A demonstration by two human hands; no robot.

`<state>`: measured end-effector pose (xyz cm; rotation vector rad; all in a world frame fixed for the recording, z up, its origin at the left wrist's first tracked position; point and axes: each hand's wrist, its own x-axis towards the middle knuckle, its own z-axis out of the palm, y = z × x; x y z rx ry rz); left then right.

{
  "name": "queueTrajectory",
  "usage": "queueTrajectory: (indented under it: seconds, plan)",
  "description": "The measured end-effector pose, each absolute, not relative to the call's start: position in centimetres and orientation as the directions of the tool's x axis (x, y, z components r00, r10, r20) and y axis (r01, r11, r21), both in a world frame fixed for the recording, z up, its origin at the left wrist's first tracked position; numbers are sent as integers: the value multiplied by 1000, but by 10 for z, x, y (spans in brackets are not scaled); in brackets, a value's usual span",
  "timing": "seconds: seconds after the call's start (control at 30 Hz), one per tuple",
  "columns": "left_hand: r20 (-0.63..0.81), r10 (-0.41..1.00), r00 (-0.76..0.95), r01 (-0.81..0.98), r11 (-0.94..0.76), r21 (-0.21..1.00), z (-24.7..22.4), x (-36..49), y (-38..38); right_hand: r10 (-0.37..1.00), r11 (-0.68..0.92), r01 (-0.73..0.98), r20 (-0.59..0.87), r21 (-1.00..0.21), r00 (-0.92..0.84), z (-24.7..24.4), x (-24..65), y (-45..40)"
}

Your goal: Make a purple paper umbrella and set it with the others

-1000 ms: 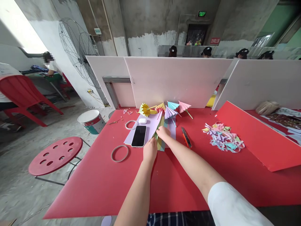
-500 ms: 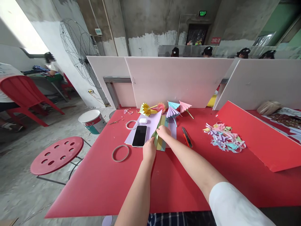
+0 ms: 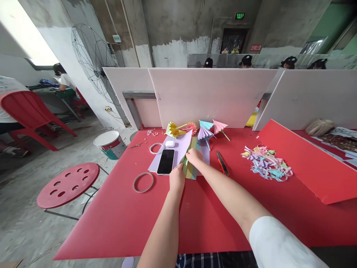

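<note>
Between my two hands is a green strip of paper (image 3: pixel 185 160), pinched at its near end by my left hand (image 3: pixel 177 178) and farther up by my right hand (image 3: pixel 194 156). Both hands are closed, and my fingertips are partly hidden. Under them lie colored sheets: a yellow-olive paper (image 3: pixel 190 172), a blue one beside it and a lilac paper (image 3: pixel 180 144). A black-screened phone (image 3: pixel 166 162) rests just left of my left hand, with a small white case (image 3: pixel 170 143) above it. To the right of my right forearm lies an orange-and-black utility knife (image 3: pixel 222 163).
Two tape rolls, a gray one (image 3: pixel 134 186) and a white one (image 3: pixel 151 149), lie left. Small paper umbrellas (image 3: pixel 205 133) and a yellow paper flower (image 3: pixel 173 130) stand at the back. Paper scraps (image 3: pixel 266 163) and a red board (image 3: pixel 309 167) are right. A stool (image 3: pixel 68 182) stands beside the table.
Both hands keep nearly the same place and grip on the green paper. On the far left, the seated person's head and arm have shifted slightly.
</note>
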<state>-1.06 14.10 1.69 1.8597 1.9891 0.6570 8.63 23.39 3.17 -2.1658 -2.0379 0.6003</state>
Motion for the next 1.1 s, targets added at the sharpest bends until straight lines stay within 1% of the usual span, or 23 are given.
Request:
queueTrajectory:
  seconds: [0.37,0.6,0.77,0.97,1.1]
  plan:
    - [78,996,-41,836,-9,549,11,-15,144,989,-47,953,-149,-299,1,42,84,230]
    - [82,996,-33,835,-18,551,10,-16,145,990,-55,950,-138,-306,13,47,83,227]
    - [65,997,-42,841,0,542,7,-16,147,991,-63,933,-130,-355,17,40,86,229]
    - [61,997,-42,852,4,523,3,-14,148,989,-121,880,-129,-459,69,13,95,228]
    - [71,997,-38,860,-4,510,2,-12,148,986,-161,823,-62,-545,152,-4,98,215]
